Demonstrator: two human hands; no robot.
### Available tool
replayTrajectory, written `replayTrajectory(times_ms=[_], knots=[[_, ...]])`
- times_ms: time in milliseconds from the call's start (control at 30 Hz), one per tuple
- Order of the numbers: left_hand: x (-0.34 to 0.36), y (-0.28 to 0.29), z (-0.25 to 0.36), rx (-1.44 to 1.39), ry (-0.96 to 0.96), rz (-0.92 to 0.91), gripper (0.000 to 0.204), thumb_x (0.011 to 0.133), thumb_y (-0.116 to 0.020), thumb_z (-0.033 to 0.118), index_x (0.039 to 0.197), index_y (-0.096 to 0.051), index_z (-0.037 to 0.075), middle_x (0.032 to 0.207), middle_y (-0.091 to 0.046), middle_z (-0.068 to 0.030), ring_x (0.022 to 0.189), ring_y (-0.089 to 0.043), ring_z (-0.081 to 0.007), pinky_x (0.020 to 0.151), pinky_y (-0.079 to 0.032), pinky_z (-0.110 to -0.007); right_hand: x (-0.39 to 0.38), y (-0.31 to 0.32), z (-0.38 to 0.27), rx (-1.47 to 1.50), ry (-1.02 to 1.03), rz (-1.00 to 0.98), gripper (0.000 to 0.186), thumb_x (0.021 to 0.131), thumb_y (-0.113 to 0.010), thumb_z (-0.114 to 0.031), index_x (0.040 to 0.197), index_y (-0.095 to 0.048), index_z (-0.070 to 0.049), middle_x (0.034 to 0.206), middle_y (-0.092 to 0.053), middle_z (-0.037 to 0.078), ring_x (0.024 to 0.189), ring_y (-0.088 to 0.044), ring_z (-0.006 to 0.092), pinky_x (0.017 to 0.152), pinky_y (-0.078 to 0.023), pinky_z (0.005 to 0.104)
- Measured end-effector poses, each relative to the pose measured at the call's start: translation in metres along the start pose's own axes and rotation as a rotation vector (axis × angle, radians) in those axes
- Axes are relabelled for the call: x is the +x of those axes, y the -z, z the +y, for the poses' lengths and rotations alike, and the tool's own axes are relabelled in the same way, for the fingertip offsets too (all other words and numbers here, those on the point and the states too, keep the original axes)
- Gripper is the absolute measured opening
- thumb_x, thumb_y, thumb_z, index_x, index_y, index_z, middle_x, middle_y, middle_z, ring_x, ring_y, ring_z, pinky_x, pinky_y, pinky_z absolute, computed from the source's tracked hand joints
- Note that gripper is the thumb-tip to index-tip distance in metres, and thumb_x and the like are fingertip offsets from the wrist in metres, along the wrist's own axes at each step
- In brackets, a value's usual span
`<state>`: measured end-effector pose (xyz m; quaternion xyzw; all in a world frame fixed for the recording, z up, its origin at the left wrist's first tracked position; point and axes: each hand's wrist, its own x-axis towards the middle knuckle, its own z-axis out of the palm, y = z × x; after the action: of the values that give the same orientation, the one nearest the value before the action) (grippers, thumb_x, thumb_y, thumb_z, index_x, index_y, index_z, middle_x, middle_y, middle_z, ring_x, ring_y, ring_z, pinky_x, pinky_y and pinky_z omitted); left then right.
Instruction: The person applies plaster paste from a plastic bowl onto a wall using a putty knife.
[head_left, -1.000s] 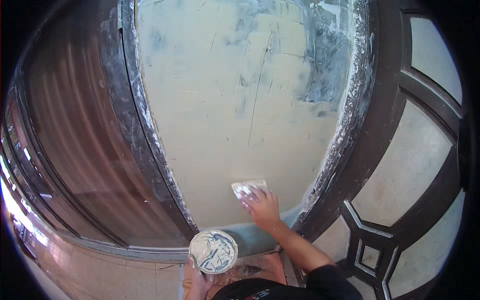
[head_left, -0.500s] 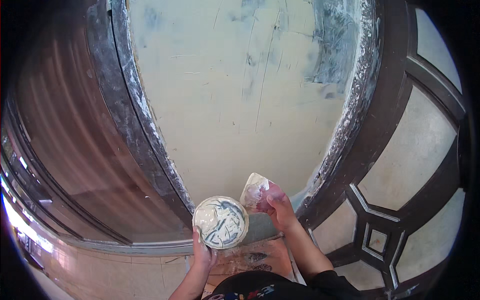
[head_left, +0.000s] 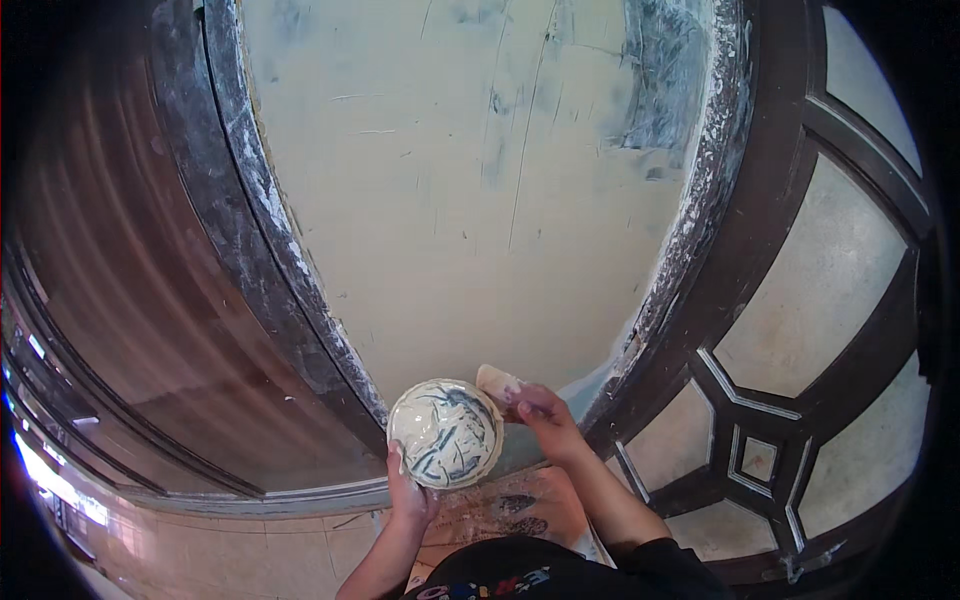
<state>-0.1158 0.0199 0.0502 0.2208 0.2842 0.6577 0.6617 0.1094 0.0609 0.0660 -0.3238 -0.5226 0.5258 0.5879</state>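
In front of me, my left hand (head_left: 411,497) grips the edge of a round, shallow dish (head_left: 446,435). Wet cream-coloured putty coats its face, streaked with dark blue-grey marks; I cannot tell whether it is a lid or a bowl. At the dish's upper right, my right hand (head_left: 546,417) is closed on a flat putty spreader (head_left: 497,381). The spreader is tilted, with pale putty on its blade, and sits close to the rim; contact is unclear. Beyond both hands, a large flat panel (head_left: 450,270) bears cream putty with scratches and blue-grey patches.
A dark, putty-smeared frame edge (head_left: 262,210) borders the panel on the left, beside a brown glossy panel (head_left: 130,280). At right is a speckled frame edge (head_left: 690,215) and a dark door (head_left: 770,250) with pale insets. Tiled floor (head_left: 230,550) and a stained sheet (head_left: 510,510) lie below.
The spreader has turned more edge-on and moved down and left towards the dish's rim, along with my right hand. The dish has risen slightly, and the view has shifted a little.
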Motion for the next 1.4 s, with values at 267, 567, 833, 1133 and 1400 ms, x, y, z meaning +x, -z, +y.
replayTrajectory(times_ms=[267,567,833,1133,1400], knots=[[0.001,-0.010,0.003,-0.053,0.047,0.002,0.057,0.102,-0.034,0.046,0.140,-0.043,0.005,0.135,-0.055,-0.0133,0.120,-0.057,-0.0291,0.101,-0.047,-0.043,-0.002,0.003,0.000,-0.716,0.316,-0.111,0.028,0.088,-0.064,-0.002,0.116,-0.065,-0.003,0.123,-0.062,0.013,0.117,-0.058,0.0292,0.098,-0.047,0.0387],[0.003,0.007,-0.012,-0.019,0.130,0.017,0.057,0.103,-0.032,0.045,0.140,-0.043,0.004,0.136,-0.054,-0.0145,0.123,-0.055,-0.0286,0.105,-0.043,-0.043,-0.007,0.020,0.021,-1.014,0.590,-0.074,0.037,0.080,-0.073,-0.009,0.116,-0.068,-0.013,0.118,-0.062,0.011,0.115,-0.057,0.0345,0.096,-0.048,0.0438],[0.001,0.021,-0.021,-0.002,0.129,0.060,0.053,0.101,-0.035,0.042,0.140,-0.043,0.007,0.136,-0.055,-0.0111,0.122,-0.056,-0.0277,0.103,-0.045,-0.044,-0.014,0.030,0.052,-1.045,0.553,-0.005,0.037,0.079,-0.075,-0.012,0.116,-0.069,-0.013,0.118,-0.062,0.010,0.116,-0.057,0.0349,0.096,-0.048,0.0447],[-0.006,0.012,0.003,-0.018,-0.106,0.051,0.055,0.099,-0.044,0.038,0.144,-0.036,0.008,0.142,-0.048,-0.0124,0.128,-0.051,-0.0296,0.104,-0.045,-0.046,-0.036,0.059,0.103,-0.552,0.079,0.203,0.031,0.089,-0.064,-0.008,0.119,-0.059,-0.003,0.106,-0.062,0.009,0.098,-0.063,0.0213,0.079,-0.056,0.0347],[-0.012,0.023,-0.001,0.083,-0.078,-0.072,0.058,0.102,-0.038,0.046,0.149,-0.023,0.016,0.146,-0.043,-0.0137,0.124,-0.054,-0.0364,0.084,-0.056,-0.057,-0.021,0.021,0.002,-0.106,-0.336,0.173,0.041,0.094,-0.062,-0.018,0.130,-0.047,-0.004,0.110,-0.063,0.006,0.098,-0.061,0.0177,0.067,-0.056,0.0299]])
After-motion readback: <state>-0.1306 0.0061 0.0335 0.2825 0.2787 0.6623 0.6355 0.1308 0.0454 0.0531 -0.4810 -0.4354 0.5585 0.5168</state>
